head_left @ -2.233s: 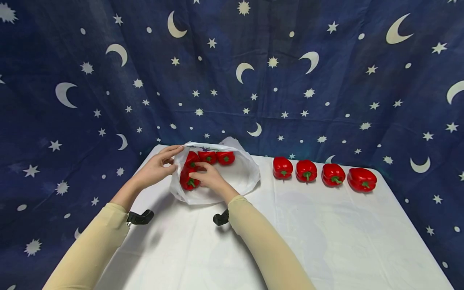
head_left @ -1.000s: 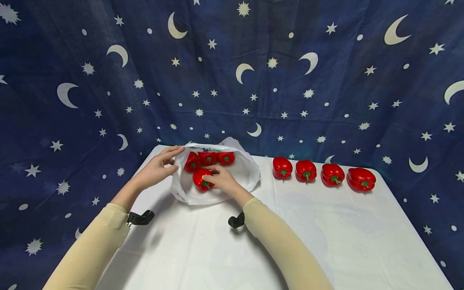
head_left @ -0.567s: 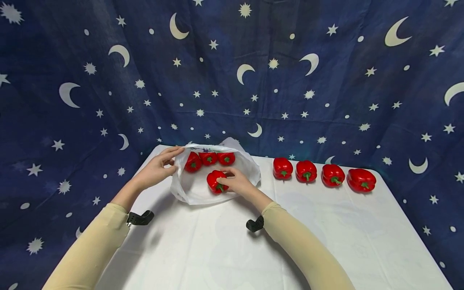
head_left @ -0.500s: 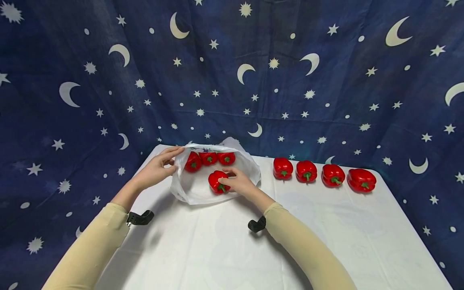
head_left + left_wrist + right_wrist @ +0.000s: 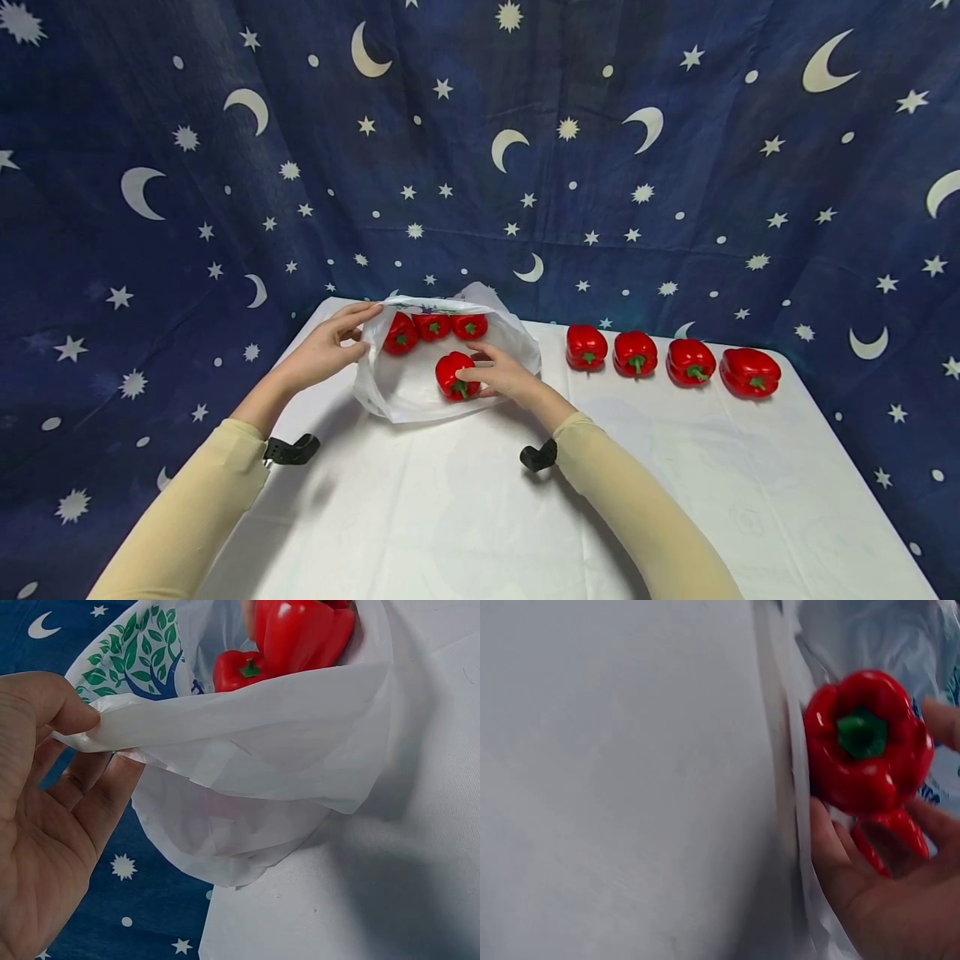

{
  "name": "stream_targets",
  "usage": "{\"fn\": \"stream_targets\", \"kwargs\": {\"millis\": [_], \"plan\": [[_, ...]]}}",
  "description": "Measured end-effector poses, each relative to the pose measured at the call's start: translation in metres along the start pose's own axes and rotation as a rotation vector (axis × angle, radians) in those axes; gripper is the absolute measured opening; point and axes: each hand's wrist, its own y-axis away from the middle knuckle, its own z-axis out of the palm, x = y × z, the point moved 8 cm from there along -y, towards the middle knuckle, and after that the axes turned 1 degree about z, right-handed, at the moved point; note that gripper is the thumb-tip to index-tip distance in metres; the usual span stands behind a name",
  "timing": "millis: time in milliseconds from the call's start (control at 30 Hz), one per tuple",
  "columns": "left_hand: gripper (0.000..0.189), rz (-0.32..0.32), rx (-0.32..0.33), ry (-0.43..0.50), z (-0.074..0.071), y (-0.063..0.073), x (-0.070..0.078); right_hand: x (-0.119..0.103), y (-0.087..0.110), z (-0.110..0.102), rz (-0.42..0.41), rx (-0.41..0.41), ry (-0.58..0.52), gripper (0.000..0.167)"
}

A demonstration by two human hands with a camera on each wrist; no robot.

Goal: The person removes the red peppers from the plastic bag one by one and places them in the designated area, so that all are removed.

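Note:
A white plastic bag (image 5: 517,350) lies with its mouth facing me, a printed tree (image 5: 142,656) showing on its inside in the left wrist view. My left hand (image 5: 318,350) pinches the left rim of the bag between thumb and fingers and holds it up. Inside, three red bell peppers (image 5: 432,327) sit along the back left. Another red bell pepper (image 5: 456,377) stands nearer the opening, its green stem toward me. Around its right side is my right hand (image 5: 506,377), fingers spread and loosened; in the right wrist view one finger (image 5: 941,724) stands apart from the pepper.
Several more red bell peppers (image 5: 691,362) stand in a row at the back right of the white-covered table (image 5: 450,517). Behind the table hangs a dark blue cloth (image 5: 480,125) with moons and stars.
My right hand has brought the front pepper rightward inside the bag, away from the left-hand peppers, and its fingers have just spread. My left hand has stayed on the bag's rim.

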Motion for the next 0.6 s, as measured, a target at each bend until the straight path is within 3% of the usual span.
{"fn": "stream_targets", "kwargs": {"millis": [267, 600], "plan": [[0.061, -0.009, -0.002, -0.003, -0.0005, -0.0004, 0.0003, -0.0043, -0.0035, 0.0033, 0.005, -0.122, -0.068, 0.081], [0.061, -0.005, -0.002, 0.005, 0.0006, -0.0002, 0.0014, -0.0029, -0.0084, 0.004, 0.006, -0.166, -0.063, 0.075]]}}
